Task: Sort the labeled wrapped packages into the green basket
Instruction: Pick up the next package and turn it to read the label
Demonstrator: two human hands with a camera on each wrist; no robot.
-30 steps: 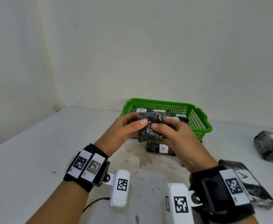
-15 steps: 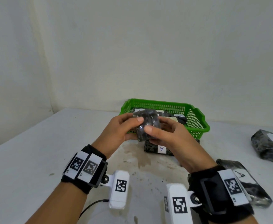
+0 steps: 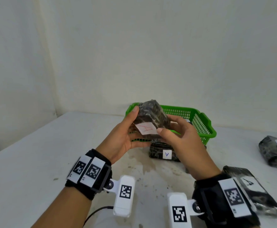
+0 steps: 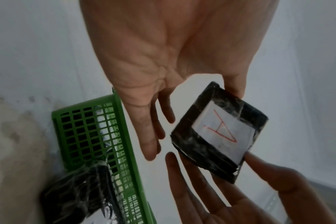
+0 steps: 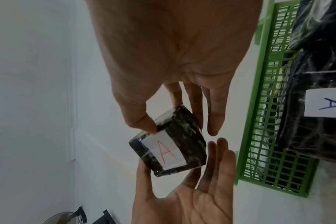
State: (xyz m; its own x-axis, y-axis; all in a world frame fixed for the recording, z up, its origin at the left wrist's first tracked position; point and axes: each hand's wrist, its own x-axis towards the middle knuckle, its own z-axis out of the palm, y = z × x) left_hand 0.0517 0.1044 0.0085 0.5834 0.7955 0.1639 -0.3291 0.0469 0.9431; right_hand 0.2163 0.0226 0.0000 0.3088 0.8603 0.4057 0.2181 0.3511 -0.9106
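The fingers point(image 3: 135, 111) of both hands were pinched on a wrapped package point(image 3: 151, 116), its "A" label point(image 3: 145, 128) turned up for reading. Placement into the green basket point(image 3: 200, 122) was judged to be called for next.

I count four wrapped packages outside the basket: one held point(image 3: 152, 119), three on the table point(image 3: 164, 153) point(image 3: 252, 191) point(image 3: 275, 152). One green basket point(image 3: 200, 122); its contents I can't count.

Package point(image 3: 165, 153) just before basket point(image 3: 200, 120)
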